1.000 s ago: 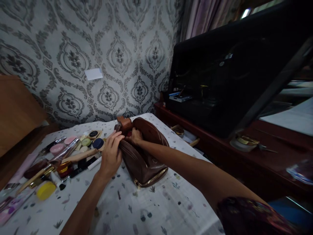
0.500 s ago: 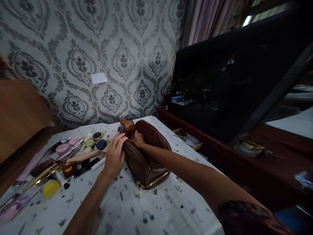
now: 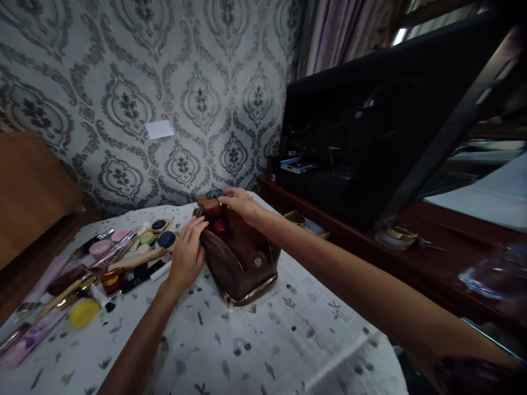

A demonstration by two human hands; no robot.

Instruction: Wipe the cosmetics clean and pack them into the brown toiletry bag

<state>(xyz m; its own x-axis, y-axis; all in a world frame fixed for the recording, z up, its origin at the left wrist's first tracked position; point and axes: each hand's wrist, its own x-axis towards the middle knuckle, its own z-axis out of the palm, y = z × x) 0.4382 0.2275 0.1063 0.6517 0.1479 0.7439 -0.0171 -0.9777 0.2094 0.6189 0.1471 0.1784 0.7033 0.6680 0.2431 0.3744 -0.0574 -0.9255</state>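
1. left hand (image 3: pixel 186 253): grasping the near-left rim of the brown bag (image 3: pixel 247 282), fingers curled over the edge; probably steadying it and keeping that wall pulled aside.
2. right hand (image 3: pixel 242 205): raised at the bag's far edge, fingertips by the tan strap (image 3: pixel 211 207); can't tell if it grips the edge or strap or only touches. likely there to keep the mouth wide.
3. brown bag: upright on the desk (image 3: pixel 197 351), between both hands, mouth open upward. gold zipper (image 3: pixel 254 292) runs along the lower front; round snap (image 3: pixel 258 262) shows near the opening. open top presumably gives easy reach inside.
4. red item (image 3: pixel 218 225): inside the bag, near the strap end; too dark to identify.
5. left of the left hand: cosmetics loosely spread on the patterned cloth, mostly lying flat, so each seems easy to see and pick. includes pink jar (image 3: pixel 100 249), blue-lidded jar (image 3: pixel 167 239), wooden-handled brush (image 3: pixel 135 260), yellow lid (image 3: pixel 84 312). white stick (image 3: pixel 160 271) lies just beside the left hand.
6. farther out: black screen (image 3: pixel 337 131) on a dark red cabinet (image 3: pixel 436 263), right; patterned wall (image 3: pixel 197 137) behind, with white card (image 3: pixel 160 129).
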